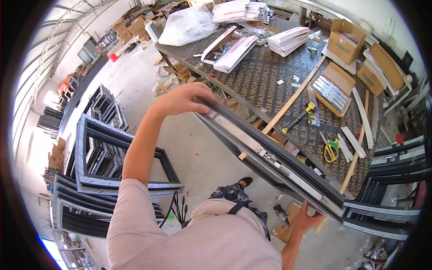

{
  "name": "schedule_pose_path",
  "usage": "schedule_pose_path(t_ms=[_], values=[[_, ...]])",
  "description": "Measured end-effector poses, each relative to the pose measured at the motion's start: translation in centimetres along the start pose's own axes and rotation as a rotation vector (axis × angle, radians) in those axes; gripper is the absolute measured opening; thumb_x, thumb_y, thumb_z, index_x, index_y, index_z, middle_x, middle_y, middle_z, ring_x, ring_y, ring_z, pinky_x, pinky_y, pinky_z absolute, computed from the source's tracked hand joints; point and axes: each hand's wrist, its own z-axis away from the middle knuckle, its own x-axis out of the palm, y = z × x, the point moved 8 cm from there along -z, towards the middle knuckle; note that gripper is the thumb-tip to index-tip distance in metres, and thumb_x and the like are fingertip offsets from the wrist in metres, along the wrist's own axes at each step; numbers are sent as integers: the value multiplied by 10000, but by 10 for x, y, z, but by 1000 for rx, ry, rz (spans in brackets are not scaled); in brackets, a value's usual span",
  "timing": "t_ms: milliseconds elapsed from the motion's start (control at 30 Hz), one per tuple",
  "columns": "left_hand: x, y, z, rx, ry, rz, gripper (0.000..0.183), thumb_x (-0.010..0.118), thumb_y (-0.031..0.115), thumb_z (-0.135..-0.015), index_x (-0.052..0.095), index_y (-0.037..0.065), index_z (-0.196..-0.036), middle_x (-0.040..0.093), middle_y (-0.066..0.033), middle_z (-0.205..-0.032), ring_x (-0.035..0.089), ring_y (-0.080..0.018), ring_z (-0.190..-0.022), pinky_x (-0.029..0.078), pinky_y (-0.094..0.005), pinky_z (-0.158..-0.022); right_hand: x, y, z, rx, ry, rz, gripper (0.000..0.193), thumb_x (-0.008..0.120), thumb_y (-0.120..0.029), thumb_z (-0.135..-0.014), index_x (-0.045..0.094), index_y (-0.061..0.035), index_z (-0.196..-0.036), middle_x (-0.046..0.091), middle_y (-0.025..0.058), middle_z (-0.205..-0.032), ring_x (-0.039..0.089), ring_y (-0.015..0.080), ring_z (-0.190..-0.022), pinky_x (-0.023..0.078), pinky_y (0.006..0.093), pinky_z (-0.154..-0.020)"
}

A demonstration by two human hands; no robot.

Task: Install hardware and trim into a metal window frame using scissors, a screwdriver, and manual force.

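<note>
A dark grey window sash (284, 154) slants across in front of me, one edge turned up, between my body and the worktable. Along that edge runs a silvery metal fitting strip (234, 128) with small catches in its middle. My left hand (186, 98) is closed over the sash's far left corner, fingers curled over the profile and partly hidden. At the near right corner, my right hand (307, 219) grips the sash from below with the thumb up; its other fingers are partly hidden. A small wooden block (242, 156) shows against the sash's lower side.
The patterned worktable (252, 85) holds a hammer (299, 118), yellow scissors (331, 150), a carton of metal parts (332, 89) and wooden battens (294, 95). Dark frames (81, 153) lean at left; more frames (382, 211) stand at right. A power tool (281, 215) lies below.
</note>
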Motion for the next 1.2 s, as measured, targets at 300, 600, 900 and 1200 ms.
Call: schedule_pose_path(t_ms=[300,600,900,1200], values=[[10,-18,-56,53,-287,124,378,738,159,-774,628,58,-1121,605,-68,-1068,564,-207,-1029,442,-324,-900,3,-3,-23,-2,144,-148,731,747,24,-735,355,69,-1350,473,202,-1310,492,277,-1193,388,392,-1028],[10,-15,-65,188,-184,81,247,656,120,-834,633,11,-1055,596,-94,-994,560,-222,-991,427,-339,-878,7,0,-29,-50,192,-147,821,782,36,-678,332,31,-1366,459,158,-1318,474,238,-1192,348,361,-1047],[24,20,-51,152,245,-228,335,543,325,-898,685,29,-827,605,-115,-744,583,-308,-740,441,-373,-644,1,2,-6,-31,153,124,681,778,-5,-674,425,46,-1254,504,145,-1217,500,231,-1098,378,343,-991],[24,27,-103,175,275,-285,329,582,301,-885,651,8,-751,575,-130,-700,573,-314,-694,421,-379,-603,5,-13,-32,-95,201,123,778,786,-52,-688,350,55,-1324,504,195,-1206,519,274,-1099,402,367,-977]])
